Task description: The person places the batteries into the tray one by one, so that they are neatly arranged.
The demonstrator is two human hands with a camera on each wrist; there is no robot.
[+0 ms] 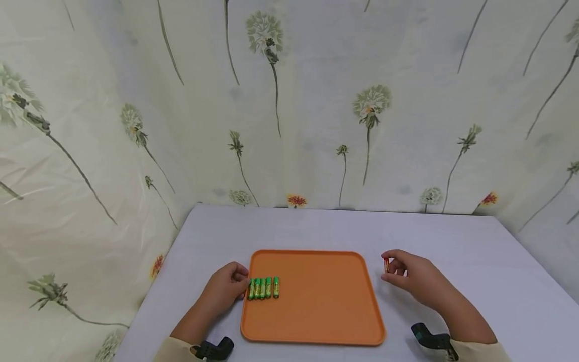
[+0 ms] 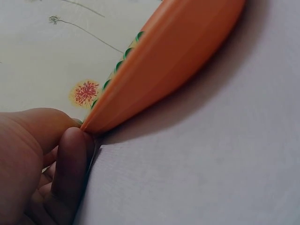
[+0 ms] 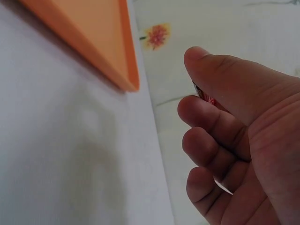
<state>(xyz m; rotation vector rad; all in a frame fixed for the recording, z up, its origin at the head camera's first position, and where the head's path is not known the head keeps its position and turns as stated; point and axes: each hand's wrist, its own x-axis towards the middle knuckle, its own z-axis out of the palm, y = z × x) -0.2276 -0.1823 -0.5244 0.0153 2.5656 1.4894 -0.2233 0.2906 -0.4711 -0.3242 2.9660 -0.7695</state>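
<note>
An orange tray (image 1: 323,311) lies on the white table, holding several green batteries (image 1: 263,288) in an upright-looking row along its left side. One of them lies slightly apart from the others. My left hand (image 1: 229,284) pinches the tray's left rim between thumb and finger, right beside the leftmost battery. In the left wrist view, the green battery ends (image 2: 127,52) peek over the rim. Off the tray's right side, my right hand (image 1: 413,275) is raised over the table and pinches a red battery (image 1: 386,265). In the right wrist view the thumb and fingers mostly hide that battery.
A white cloth covers the table (image 1: 316,226). Behind it and on the left hangs a dandelion-print curtain (image 1: 312,100). Black wrist cameras (image 1: 431,338) sit at both cuffs, the right one hanging beside the tray's near right corner.
</note>
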